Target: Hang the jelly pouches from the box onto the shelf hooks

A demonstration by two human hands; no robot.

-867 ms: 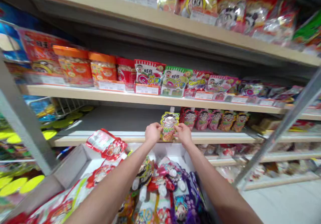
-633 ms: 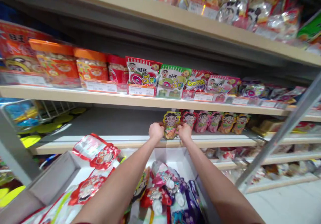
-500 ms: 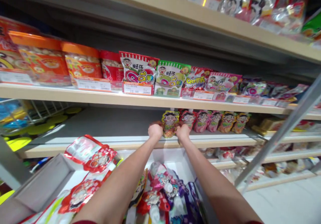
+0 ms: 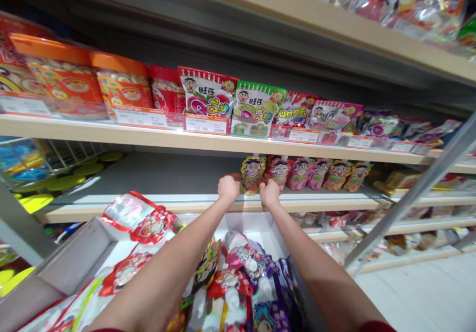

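Observation:
A yellow spouted pouch (image 4: pixel 253 172) with a cartoon face stands upright on the lower shelf, at the left end of a row of similar pouches. My left hand (image 4: pixel 228 187) is closed at its left edge, the fingertips partly hidden. On the opposite edge, my right hand (image 4: pixel 269 192) is closed too, just in front of a red spouted pouch (image 4: pixel 279 170). Below my forearms, an open white carton (image 4: pixel 80 252) contains loose pouches, among them a red-and-white pouch (image 4: pixel 143 218) lying over its back edge and several purple ones (image 4: pixel 267 297).
The upper shelf edge (image 4: pixel 208 141) runs close above my hands, with candy bags (image 4: pixel 258 109) and orange-lidded tubs (image 4: pixel 124 86) on it. A slanted metal post (image 4: pixel 405 200) stands at the right. At the left is a white wire basket (image 4: pixel 61 156).
My view has shifted slightly, so the lower shelf and carton sit a little higher. Both hands stay at the yellow pouch's sides, and the pouch stands in nearly the same place.

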